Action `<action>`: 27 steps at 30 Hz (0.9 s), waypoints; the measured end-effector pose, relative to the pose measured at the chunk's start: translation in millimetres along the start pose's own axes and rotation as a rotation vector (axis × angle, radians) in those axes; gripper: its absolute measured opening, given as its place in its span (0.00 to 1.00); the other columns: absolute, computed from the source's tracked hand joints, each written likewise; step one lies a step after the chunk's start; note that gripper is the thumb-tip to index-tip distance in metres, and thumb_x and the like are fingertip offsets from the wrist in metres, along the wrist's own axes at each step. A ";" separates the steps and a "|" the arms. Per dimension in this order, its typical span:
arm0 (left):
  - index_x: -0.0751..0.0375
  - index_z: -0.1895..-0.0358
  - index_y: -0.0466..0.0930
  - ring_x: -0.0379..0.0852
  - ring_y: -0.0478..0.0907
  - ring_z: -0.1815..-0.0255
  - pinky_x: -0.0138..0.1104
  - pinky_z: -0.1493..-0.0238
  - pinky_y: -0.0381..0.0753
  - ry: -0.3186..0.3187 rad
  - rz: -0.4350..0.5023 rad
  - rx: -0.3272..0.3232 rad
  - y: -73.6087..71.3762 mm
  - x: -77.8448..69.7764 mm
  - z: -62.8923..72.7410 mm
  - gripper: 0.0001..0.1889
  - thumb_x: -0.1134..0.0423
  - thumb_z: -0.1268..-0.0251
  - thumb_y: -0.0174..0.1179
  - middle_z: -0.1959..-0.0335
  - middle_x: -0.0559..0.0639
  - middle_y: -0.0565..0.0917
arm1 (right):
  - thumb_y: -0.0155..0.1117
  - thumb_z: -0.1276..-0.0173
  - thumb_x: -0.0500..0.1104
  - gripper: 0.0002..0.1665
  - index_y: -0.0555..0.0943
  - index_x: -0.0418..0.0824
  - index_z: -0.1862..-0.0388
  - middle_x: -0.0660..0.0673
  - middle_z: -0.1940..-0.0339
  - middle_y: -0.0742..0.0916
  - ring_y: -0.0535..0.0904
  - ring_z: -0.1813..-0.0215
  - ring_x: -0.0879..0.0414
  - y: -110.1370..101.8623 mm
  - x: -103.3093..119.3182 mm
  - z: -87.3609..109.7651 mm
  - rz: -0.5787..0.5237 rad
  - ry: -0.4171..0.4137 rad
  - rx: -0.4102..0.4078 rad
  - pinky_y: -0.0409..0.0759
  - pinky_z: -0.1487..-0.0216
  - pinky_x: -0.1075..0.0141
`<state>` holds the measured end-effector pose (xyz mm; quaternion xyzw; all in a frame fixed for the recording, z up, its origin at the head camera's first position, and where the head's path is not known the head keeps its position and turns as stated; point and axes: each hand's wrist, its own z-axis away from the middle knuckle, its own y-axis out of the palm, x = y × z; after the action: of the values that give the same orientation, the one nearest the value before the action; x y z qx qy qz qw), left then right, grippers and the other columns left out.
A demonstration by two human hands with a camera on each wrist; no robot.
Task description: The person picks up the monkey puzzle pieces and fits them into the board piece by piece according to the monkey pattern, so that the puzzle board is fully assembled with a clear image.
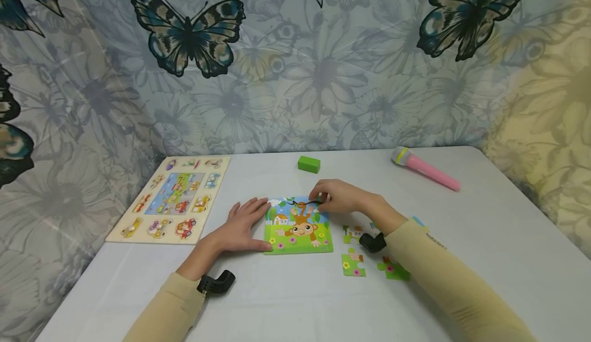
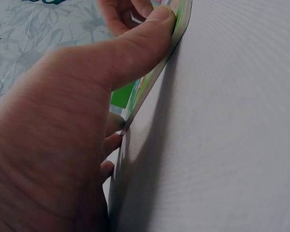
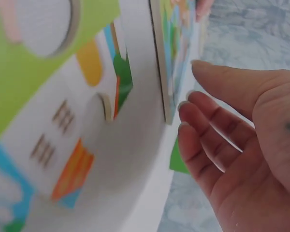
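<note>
Monkey picture board (image 1: 301,227), two hands attending

Board: flat on the bench (image 1: 286,301), between the hands.
Left hand (image 1: 242,227): open, fingers and thumb spread, touching the board's left edge.
Right hand (image 1: 341,196): at the upper right corner, fingers loosely bent, thumb apart, nothing visible between; contact cannot be told.
Puzzle pieces (image 1: 353,265): loose, right of the board.

On your white table (image 1: 286,301), a cream board (image 1: 175,193) with pictures of vehicles lies to your left. Ahead of you, near the far edge, sits a green block (image 1: 309,164). To your right you have a pink microphone (image 1: 430,171) lying aslant, its grey head farthest from you. Beyond, you face a floral backdrop (image 1: 323,96) bearing large teal-and-black butterflies (image 1: 188,37).
</note>
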<state>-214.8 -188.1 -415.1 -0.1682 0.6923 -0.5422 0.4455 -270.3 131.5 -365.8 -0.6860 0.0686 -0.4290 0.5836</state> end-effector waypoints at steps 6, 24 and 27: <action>0.64 0.21 0.57 0.62 0.43 0.19 0.65 0.29 0.36 0.001 0.004 -0.001 -0.7 -1.9 -1.3 0.56 0.36 0.47 0.71 0.20 0.59 0.55 | 0.66 0.29 0.36 0.17 0.83 0.36 0.43 0.44 0.45 0.83 0.79 0.52 0.53 -3.9 -4.4 20.9 -0.079 -0.002 -0.027 0.80 0.52 0.60; 0.65 0.21 0.57 0.63 0.44 0.20 0.66 0.29 0.37 0.004 -0.002 -0.009 -0.1 -2.2 0.4 0.56 0.36 0.48 0.71 0.20 0.60 0.56 | 0.71 0.31 0.40 0.19 0.82 0.39 0.43 0.50 0.55 0.83 0.77 0.55 0.54 -0.9 -7.1 81.7 -0.113 0.085 -0.018 0.78 0.54 0.61; 0.65 0.21 0.57 0.63 0.44 0.20 0.66 0.29 0.37 0.010 0.003 -0.008 -0.3 -2.2 0.5 0.56 0.37 0.48 0.71 0.20 0.60 0.56 | 0.72 0.32 0.41 0.19 0.82 0.39 0.43 0.52 0.58 0.82 0.76 0.56 0.55 3.6 -8.1 86.7 -0.097 0.080 -0.011 0.78 0.55 0.62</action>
<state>-213.2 -186.9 -413.9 -0.1659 0.6970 -0.5396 0.4421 -215.9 199.6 -368.7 -0.6740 0.0612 -0.4835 0.5552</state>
